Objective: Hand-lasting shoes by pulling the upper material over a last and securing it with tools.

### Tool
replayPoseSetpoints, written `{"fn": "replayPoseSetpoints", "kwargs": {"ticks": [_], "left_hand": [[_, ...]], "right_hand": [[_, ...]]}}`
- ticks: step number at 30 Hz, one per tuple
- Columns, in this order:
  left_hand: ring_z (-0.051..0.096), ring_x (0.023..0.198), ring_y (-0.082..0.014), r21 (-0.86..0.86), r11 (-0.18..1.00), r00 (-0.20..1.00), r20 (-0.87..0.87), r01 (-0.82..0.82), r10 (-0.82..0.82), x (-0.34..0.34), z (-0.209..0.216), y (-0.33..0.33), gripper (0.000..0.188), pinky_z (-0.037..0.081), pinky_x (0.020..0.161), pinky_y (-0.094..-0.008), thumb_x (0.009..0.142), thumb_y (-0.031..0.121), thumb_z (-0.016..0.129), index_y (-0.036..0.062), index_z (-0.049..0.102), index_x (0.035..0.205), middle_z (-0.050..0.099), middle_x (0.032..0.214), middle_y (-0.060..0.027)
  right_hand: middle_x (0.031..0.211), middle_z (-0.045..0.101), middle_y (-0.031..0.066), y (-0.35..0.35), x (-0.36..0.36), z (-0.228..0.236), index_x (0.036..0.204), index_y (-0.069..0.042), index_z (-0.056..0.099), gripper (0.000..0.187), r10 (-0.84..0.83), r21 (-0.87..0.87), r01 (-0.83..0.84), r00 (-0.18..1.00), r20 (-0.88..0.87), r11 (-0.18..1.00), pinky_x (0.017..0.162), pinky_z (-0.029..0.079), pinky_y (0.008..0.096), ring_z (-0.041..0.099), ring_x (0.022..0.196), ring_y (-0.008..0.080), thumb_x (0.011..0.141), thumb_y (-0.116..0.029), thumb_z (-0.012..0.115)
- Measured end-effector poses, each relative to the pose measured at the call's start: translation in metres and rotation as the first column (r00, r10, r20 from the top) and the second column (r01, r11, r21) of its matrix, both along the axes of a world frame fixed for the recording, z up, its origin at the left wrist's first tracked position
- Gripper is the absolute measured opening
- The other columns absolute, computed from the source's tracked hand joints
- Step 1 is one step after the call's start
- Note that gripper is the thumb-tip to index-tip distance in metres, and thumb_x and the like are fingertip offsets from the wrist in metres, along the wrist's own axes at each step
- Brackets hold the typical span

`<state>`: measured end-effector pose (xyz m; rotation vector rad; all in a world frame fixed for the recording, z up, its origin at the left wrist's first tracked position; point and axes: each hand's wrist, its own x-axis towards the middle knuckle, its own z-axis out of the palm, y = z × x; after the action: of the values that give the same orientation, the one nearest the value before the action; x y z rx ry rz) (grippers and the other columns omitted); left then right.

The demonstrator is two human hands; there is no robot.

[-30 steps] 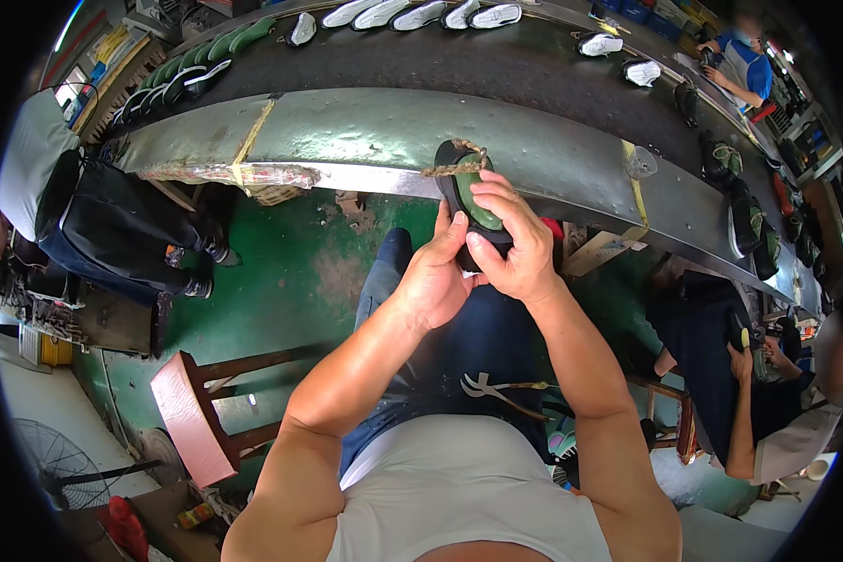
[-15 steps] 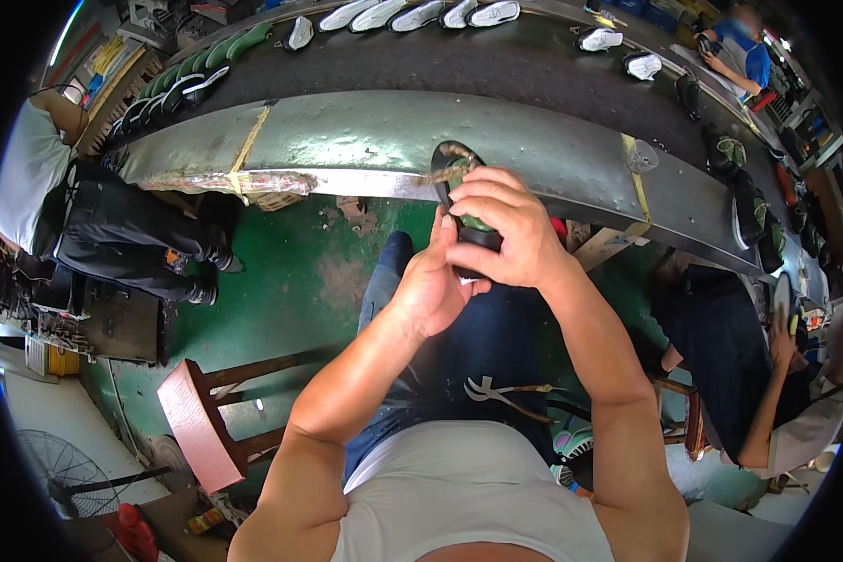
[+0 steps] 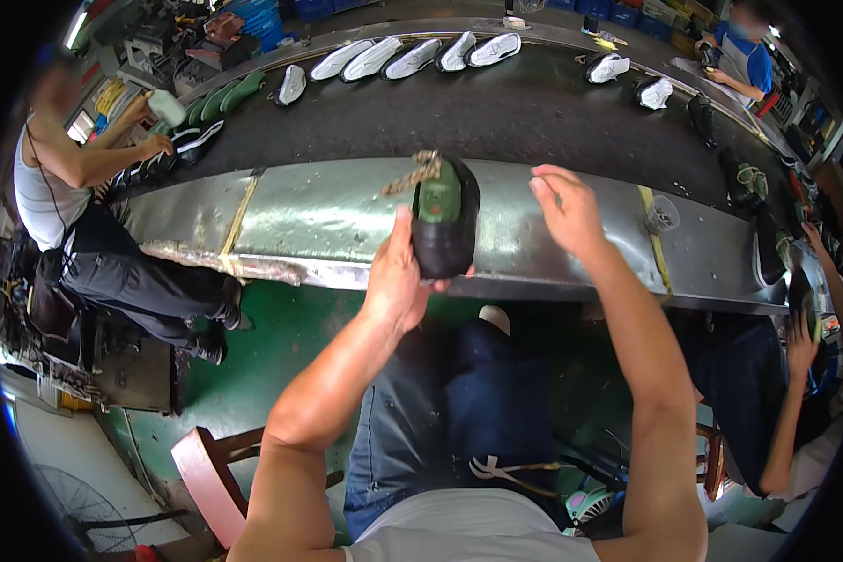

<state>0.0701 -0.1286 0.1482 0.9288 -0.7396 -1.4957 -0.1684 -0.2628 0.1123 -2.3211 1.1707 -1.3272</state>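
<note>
My left hand (image 3: 400, 281) is closed around the lower left side of a black and green shoe (image 3: 448, 225), its fingertips showing beneath the black end. From the green part of the shoe a tan braided lace (image 3: 414, 174) sticks out to the left. The shoe is held up over the metal ledge of the bench. To its right, apart from the shoe, my right hand (image 3: 569, 211) hangs above the ledge with its fingers stretched and nothing visible in them. A pair of pliers-like clippers (image 3: 496, 470) with yellowish handles lies on my lap.
Beyond the metal ledge (image 3: 328, 201) runs a dark conveyor belt (image 3: 365, 126). Several white shoe pieces (image 3: 370, 59) lie along its far side; green pieces (image 3: 244, 92) are at left. A clear cup (image 3: 663, 214) sits on the ledge. People work at left, right and far right.
My right hand has let go of the shoe and moved off to the right. My left hand holds the shoe more upright, farther over the ledge. The person at left now reaches over the belt.
</note>
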Motion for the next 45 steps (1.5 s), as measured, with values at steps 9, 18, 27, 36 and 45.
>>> {"fn": "replayPoseSetpoints", "kwargs": {"ticks": [9,18,27,36,45], "left_hand": [[0.071,0.085,-0.0316,-0.086,0.992,0.995,-0.024,0.094,-0.097,-0.037,0.004,-0.224,0.057,0.045,0.055,-0.0299,0.106,0.053,0.035,0.0043,0.058,0.124,0.070,0.104,-0.0127],[0.055,0.125,-0.0242,-0.049,0.978,0.970,0.143,0.204,-0.195,-0.098,-0.037,-0.395,0.063,0.044,0.099,-0.0390,0.102,0.059,0.041,0.0077,0.054,0.137,0.062,0.130,-0.0122],[0.055,0.126,-0.0287,-0.124,0.980,0.697,0.716,0.158,-0.022,-0.100,-0.065,-0.464,0.068,0.040,0.105,-0.0371,0.104,0.052,0.040,-0.0089,0.056,0.131,0.060,0.133,-0.0240],[0.034,0.142,-0.0419,-0.367,0.929,0.100,0.923,-0.056,0.371,-0.047,-0.091,-0.601,0.079,0.029,0.118,-0.0436,0.093,0.041,0.059,-0.0106,0.031,0.146,0.033,0.152,-0.0310],[0.041,0.140,-0.0343,-0.051,0.996,-0.152,0.988,-0.069,0.040,-0.075,-0.054,-0.641,0.078,0.034,0.115,-0.0406,0.092,0.055,0.058,-0.0025,0.043,0.141,0.042,0.150,-0.0249]], "right_hand": [[0.099,0.070,0.0185,-0.111,-0.043,-0.044,0.097,-0.001,0.072,0.032,-0.256,0.166,0.320,0.911,-0.324,0.933,0.084,0.052,0.0440,0.066,0.094,0.0379,0.088,-0.031,0.066],[0.088,0.069,0.0150,-0.112,-0.045,-0.041,0.089,-0.002,0.070,0.027,-0.166,0.211,0.220,0.955,-0.247,0.952,0.083,0.048,0.0454,0.066,0.088,0.0334,0.088,-0.029,0.066],[0.085,0.069,0.0124,-0.112,-0.050,-0.036,0.085,-0.004,0.068,0.023,-0.152,0.261,0.246,0.931,-0.333,0.933,0.083,0.046,0.0435,0.066,0.085,0.0308,0.091,-0.025,0.063],[0.088,0.069,0.0094,-0.115,-0.046,-0.033,0.083,-0.005,0.066,0.018,-0.135,0.239,0.220,0.935,-0.327,0.946,0.084,0.045,0.0427,0.065,0.085,0.0292,0.089,-0.022,0.065],[0.092,0.069,0.0091,-0.117,-0.035,-0.027,0.086,-0.003,0.066,0.015,-0.112,0.268,0.203,0.942,-0.317,0.942,0.085,0.045,0.0440,0.065,0.088,0.0281,0.085,-0.018,0.069]]}}
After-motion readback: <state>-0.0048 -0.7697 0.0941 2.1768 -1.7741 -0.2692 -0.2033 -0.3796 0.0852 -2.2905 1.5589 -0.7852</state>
